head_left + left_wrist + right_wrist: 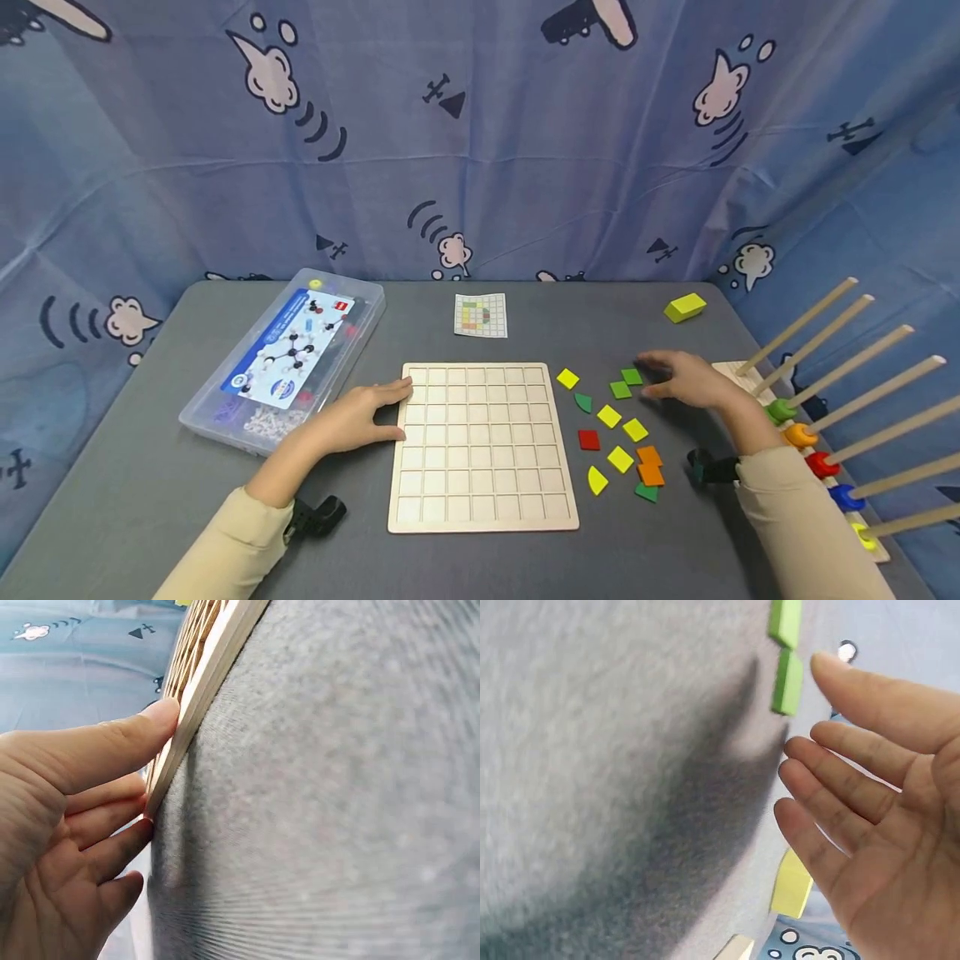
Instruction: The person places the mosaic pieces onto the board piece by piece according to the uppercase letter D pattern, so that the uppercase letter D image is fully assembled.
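A wooden grid board [480, 450] lies flat in the middle of the grey table. My left hand [362, 417] is at its left edge; in the left wrist view the thumb [161, 720] and fingers touch the board's side, extended rather than curled round it. To the right of the board are several small flat tiles in yellow, green, orange and red. My right hand [686, 379] hovers beside two light green tiles [621, 390], its fingers spread and nothing in them. The right wrist view shows the thumb close to the nearer green tile [786, 684].
A clear plastic case [352, 333] with a labelled lid stands at the left. Behind the board lies a printed pattern card [480, 315]. At the back right sits a yellow block [685, 307]. A peg rack [735, 377] with upright rods and coloured rings lines the right edge.
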Motion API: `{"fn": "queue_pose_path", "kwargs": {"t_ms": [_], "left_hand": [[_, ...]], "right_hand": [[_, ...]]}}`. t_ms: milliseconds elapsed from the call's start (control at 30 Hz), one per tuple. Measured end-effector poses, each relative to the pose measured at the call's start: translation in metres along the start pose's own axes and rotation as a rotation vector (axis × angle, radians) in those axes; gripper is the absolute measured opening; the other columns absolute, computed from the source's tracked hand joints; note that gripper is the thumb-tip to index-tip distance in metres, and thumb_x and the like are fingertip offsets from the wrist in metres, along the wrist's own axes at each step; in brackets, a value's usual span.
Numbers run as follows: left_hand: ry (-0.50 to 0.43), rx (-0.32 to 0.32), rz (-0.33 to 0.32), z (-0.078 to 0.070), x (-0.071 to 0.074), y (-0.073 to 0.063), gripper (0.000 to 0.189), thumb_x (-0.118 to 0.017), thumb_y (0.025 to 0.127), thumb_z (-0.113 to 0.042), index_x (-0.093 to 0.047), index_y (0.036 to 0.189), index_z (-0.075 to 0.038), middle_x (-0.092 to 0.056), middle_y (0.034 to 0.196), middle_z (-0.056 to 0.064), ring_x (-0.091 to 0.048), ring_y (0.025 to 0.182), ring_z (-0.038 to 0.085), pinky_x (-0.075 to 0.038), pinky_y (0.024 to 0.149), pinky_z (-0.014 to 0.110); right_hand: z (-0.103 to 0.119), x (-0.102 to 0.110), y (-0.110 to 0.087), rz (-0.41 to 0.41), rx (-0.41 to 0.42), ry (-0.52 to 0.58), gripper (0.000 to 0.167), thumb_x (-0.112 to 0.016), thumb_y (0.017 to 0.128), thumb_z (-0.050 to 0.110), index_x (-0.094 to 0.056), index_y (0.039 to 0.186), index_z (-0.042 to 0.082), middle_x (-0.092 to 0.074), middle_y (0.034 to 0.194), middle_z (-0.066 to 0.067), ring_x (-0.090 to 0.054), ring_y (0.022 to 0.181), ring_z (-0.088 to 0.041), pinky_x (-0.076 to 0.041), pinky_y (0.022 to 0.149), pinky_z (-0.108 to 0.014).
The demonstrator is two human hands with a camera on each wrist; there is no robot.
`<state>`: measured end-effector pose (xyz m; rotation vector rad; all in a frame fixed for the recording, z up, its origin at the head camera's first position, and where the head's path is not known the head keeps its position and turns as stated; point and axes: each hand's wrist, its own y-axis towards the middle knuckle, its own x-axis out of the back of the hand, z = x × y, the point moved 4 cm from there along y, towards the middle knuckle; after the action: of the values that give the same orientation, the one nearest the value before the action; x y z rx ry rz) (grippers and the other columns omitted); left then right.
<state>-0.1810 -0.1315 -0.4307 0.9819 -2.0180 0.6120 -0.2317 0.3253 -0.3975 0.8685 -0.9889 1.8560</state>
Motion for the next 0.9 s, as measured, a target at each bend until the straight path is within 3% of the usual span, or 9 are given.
{"fn": "queue_pose_path", "kwargs": {"t_ms": [333,500,733,900], "left_hand": [[-0.112,0.009,-0.024,0.007,-0.003,0.000,0.074,-0.072,0.084,-0.032,-0.039,0.145,-0.006,-0.033,0.151,0.013,-0.033,0.137,0.039,-0.031,0.108,0.054],[-0.143,0.018,-0.023,0.007,-0.003,-0.002,0.073,-0.072,0.083,-0.031,-0.040,0.144,-0.005,-0.033,0.151,0.014,-0.032,0.137,0.040,-0.031,0.108,0.056],[-0.156,0.028,-0.038,0.006,-0.005,-0.001,0.073,-0.073,0.082,-0.028,-0.041,0.143,-0.005,-0.034,0.150,0.014,-0.033,0.137,0.039,-0.031,0.108,0.055],[-0.167,0.038,-0.052,0.006,-0.006,-0.001,0.074,-0.075,0.081,-0.027,-0.041,0.143,-0.005,-0.035,0.150,0.014,-0.033,0.137,0.039,-0.031,0.108,0.055]], "right_hand": [[-0.012,-0.002,0.005,-0.076,0.047,0.037,0.046,-0.073,0.081,0.012,-0.059,0.121,-0.006,-0.055,0.116,-0.024,-0.052,0.107,-0.040,-0.044,0.088,-0.054],[-0.019,-0.005,0.006,-0.109,0.059,0.068,0.039,-0.073,0.081,0.009,-0.062,0.117,-0.003,-0.056,0.115,-0.022,-0.053,0.106,-0.038,-0.045,0.086,-0.049],[-0.023,-0.010,0.007,-0.132,0.053,0.085,0.040,-0.072,0.083,0.012,-0.062,0.119,-0.001,-0.055,0.118,-0.021,-0.052,0.109,-0.038,-0.043,0.093,-0.055],[-0.025,-0.013,0.010,-0.177,0.057,0.062,0.031,-0.070,0.084,0.009,-0.066,0.113,0.001,-0.057,0.113,-0.019,-0.054,0.104,-0.035,-0.044,0.092,-0.054]]}}
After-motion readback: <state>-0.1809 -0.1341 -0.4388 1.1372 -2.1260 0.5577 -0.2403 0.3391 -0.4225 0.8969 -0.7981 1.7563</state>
